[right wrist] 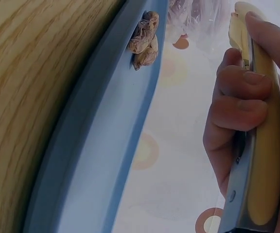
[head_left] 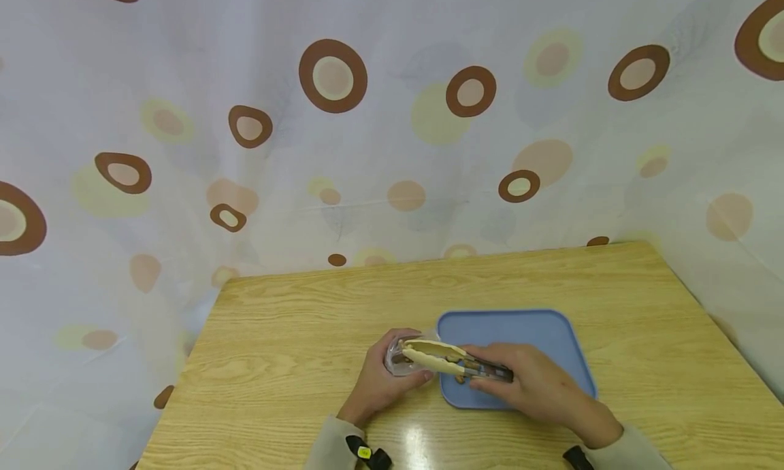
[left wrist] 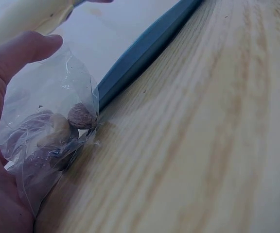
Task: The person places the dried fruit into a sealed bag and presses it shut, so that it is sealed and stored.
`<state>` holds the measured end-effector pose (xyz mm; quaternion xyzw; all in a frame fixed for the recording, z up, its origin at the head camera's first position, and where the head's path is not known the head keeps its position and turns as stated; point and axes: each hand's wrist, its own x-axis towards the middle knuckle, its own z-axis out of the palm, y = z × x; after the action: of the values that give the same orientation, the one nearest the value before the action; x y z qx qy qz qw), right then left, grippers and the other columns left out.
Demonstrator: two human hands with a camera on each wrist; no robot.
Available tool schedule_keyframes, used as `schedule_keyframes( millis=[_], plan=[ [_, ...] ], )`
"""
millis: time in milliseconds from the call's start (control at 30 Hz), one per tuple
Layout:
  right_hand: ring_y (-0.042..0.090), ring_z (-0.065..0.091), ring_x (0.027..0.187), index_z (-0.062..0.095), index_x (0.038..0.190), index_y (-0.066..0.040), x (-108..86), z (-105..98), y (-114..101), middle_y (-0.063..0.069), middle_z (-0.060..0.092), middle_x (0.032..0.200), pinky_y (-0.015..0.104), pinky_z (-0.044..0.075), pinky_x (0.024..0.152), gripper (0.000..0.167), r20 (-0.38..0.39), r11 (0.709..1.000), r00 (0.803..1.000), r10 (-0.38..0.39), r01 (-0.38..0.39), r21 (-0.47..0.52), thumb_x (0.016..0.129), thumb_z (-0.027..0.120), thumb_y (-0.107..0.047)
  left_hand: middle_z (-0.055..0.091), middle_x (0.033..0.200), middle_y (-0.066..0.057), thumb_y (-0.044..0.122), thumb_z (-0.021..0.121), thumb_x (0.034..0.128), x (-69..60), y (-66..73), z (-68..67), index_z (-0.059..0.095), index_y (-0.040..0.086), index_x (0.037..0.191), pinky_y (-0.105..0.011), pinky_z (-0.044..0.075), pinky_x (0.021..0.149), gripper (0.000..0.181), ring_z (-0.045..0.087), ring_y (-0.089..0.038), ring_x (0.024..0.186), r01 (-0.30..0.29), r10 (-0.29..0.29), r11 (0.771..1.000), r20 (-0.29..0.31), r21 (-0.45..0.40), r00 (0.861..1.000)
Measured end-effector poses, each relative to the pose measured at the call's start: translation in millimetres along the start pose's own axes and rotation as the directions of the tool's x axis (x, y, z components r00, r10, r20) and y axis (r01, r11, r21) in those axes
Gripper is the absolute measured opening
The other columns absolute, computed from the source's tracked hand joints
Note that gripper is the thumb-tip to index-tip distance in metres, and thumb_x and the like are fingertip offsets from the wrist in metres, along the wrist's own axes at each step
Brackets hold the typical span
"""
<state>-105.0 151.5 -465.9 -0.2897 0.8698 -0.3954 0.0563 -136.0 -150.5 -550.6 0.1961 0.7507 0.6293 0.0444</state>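
Note:
My left hand (head_left: pixel 378 381) holds a clear plastic bag (head_left: pixel 398 366), its fingers and thumb around the sides. In the left wrist view, a brown wrinkled lump (left wrist: pixel 81 116) and a pale curved piece like a cashew (left wrist: pixel 56 130) show through the plastic. My right hand (head_left: pixel 533 383) grips a pair of tongs (head_left: pixel 433 356) with cream-coloured ends and a metal body. Those ends reach left to the bag's mouth; whether they pinch anything is hidden. Beneath the tongs, a few brown wrinkled pieces (right wrist: pixel 144 41) lie in a blue tray (head_left: pixel 520 324), near its left edge.
A wood-grain table (head_left: pixel 294 347) carries everything. Behind it and along the sides hangs a pale curtain (head_left: pixel 380 143) with brown and yellow round shapes. Black straps (head_left: pixel 369 453) sit on both sleeves.

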Motion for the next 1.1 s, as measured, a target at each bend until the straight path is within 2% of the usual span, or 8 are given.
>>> schedule_keyframes(
  millis=[200,333,500,767,900,1100],
  plan=[
    [-0.003,0.045,0.067,0.066,0.15,-0.006,1.8,0.3,1.0,-0.013,0.058,0.085,0.021,0.044,0.056,0.066,-0.025,1.0,1.0,0.011,-0.011,0.019,0.098,0.082,-0.042,0.073,0.137,-0.005,0.018,0.091,0.0893,0.5,0.1,0.3,0.068,0.025,0.139,-0.03,0.055,0.104,0.055,0.069,-0.013,0.119,0.024,-0.024,1.0,-0.004,0.009,1.0],
    [-0.004,0.043,0.065,0.065,0.15,-0.005,-0.7,1.5,5.3,-0.013,0.057,0.085,0.02,0.044,0.053,0.066,-0.07,0.999,0.997,-0.02,0.022,0.04,0.097,0.083,-0.04,0.072,0.139,-0.007,0.017,0.091,0.09,1.1,-0.4,0.4,0.068,0.024,0.14,-0.031,0.056,0.103,0.056,0.069,-0.014,0.119,0.011,-0.011,1.0,0.001,0.005,1.0],
    [-0.005,0.041,0.063,0.067,0.149,-0.005,-6.3,2.1,11.8,-0.014,0.056,0.082,0.02,0.042,0.051,0.061,-0.123,0.997,0.992,-0.029,0.037,0.066,0.096,0.085,-0.03,0.072,0.138,-0.006,0.016,0.091,0.0899,1.9,-0.9,-0.1,0.068,0.02,0.142,-0.033,0.056,0.104,0.057,0.07,-0.016,0.119,0.001,-0.001,1.0,0.005,0.003,1.0],
    [-0.007,0.039,0.063,0.068,0.148,-0.006,-19.5,-0.9,22.8,-0.019,0.053,0.081,0.019,0.041,0.052,0.057,-0.21,0.998,0.975,-0.069,0.067,-0.018,0.096,0.086,-0.022,0.073,0.137,-0.001,0.019,0.092,0.088,0.5,-0.1,0.8,0.069,0.028,0.138,-0.03,0.053,0.105,0.056,0.069,-0.022,0.122,0.023,-0.023,1.0,-0.014,0.014,1.0],
    [-0.007,0.04,0.064,0.069,0.148,-0.011,-26.0,-1.3,25.1,-0.022,0.052,0.081,0.019,0.041,0.054,0.058,-0.243,0.994,0.968,-0.058,0.033,-0.104,0.094,0.088,-0.025,0.073,0.138,-0.002,0.019,0.092,0.0878,-0.1,2.1,1.0,0.069,0.028,0.139,-0.03,0.053,0.105,0.057,0.069,-0.021,0.122,0.025,-0.025,1.0,-0.013,0.016,1.0],
    [-0.008,0.039,0.065,0.07,0.148,-0.014,-36.1,-1.5,27.5,-0.024,0.049,0.08,0.018,0.04,0.055,0.058,-0.257,0.986,0.966,-0.017,-0.026,-0.164,0.094,0.087,-0.029,0.073,0.139,-0.001,0.019,0.093,0.0871,-0.1,3.1,-0.2,0.068,0.023,0.141,-0.029,0.051,0.106,0.059,0.068,-0.019,0.122,0.031,-0.03,0.999,-0.017,0.029,0.999]
  ],
)
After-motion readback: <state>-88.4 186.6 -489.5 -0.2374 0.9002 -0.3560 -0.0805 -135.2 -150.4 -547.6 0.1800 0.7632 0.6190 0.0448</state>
